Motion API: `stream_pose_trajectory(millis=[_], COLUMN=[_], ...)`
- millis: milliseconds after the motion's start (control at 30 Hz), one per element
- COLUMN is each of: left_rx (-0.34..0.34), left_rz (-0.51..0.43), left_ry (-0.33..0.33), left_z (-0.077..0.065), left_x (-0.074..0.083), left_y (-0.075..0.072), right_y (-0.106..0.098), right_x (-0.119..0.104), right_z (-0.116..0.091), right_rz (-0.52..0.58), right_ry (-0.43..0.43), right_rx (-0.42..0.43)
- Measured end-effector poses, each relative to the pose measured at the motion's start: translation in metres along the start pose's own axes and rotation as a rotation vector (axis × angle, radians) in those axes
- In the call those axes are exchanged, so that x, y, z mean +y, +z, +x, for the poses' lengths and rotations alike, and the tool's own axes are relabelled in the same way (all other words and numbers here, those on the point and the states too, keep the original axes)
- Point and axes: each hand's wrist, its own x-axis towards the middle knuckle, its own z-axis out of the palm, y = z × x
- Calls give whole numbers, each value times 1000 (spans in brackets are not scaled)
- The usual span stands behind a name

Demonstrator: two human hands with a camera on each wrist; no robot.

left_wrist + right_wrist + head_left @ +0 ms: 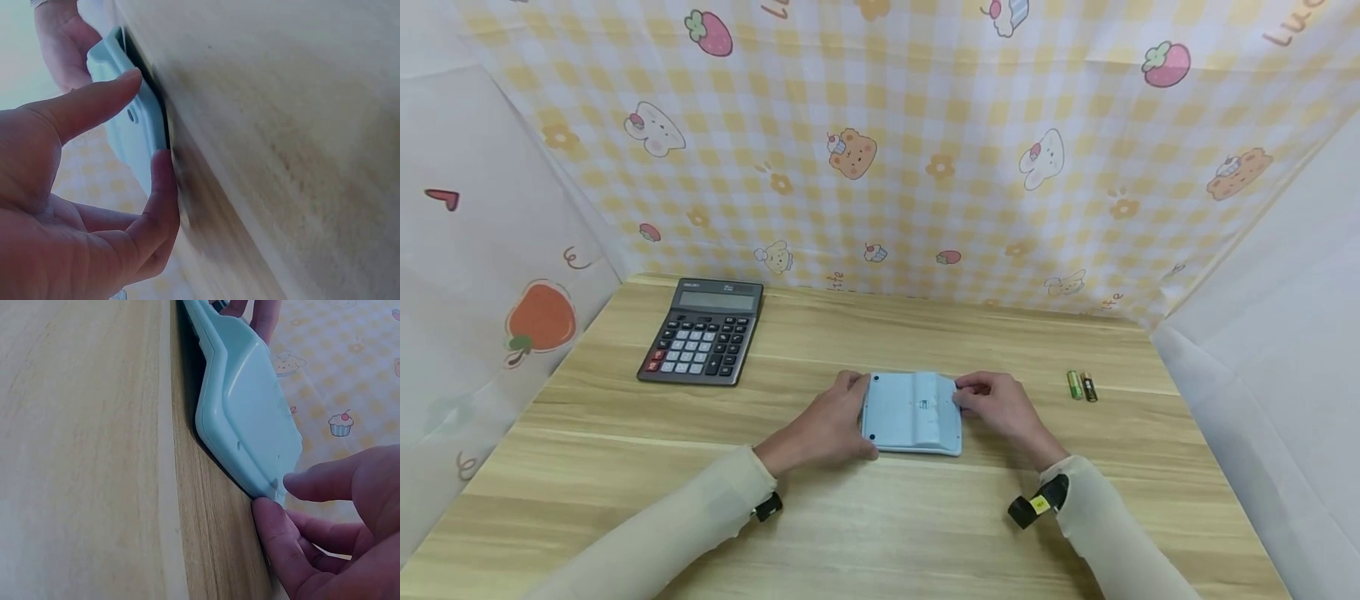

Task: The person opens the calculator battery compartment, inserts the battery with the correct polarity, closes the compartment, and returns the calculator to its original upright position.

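Pale blue device lies at mid-bench, ridged side up, between two bare hands. Left grip holds the left end: thumb at the near corner, fingers round toward the far one. Right grip is narrow, pinching the right edge toward its far corner with thumb and fingertips.

On doing it well: we read the step as steadying and handling the device from both ends. We would let the left grip carry most of the steadying, since it spans more of its end, and leave the right to light fingertip work. The right pinch sits off-centre, so a hard pull there could, we think, twist the shell. Best to keep it low over the bench and the pressure even.

On the views: only the head view gives us the layout, with a dark grey calculator at far left and two batteries lying side by side off to the right. It also shows two dark round spots at the device's left end; the left wrist view catches just one. The right wrist view gives what the head lacks: the sloped side profile, the seam along the rim, and a finger tucked at the lower edge. Shadow hides the underside; we cannot tell how much of it touches wood.
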Motion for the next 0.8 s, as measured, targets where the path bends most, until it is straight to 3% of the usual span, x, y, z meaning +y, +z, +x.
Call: stream_pose_trajectory(millis=[467, 800], left_rx=[56, 95], left_rz=[-23, 14], left_ry=[26, 83], left_z=[8, 15], left_x=[1, 8], left_y=[-2, -1], right_y=[-1, -3], right_x=[11, 2], right_z=[-3, -8], right_rz=[84, -78], right_ry=[-60, -198], right_rx=[-15, 1])
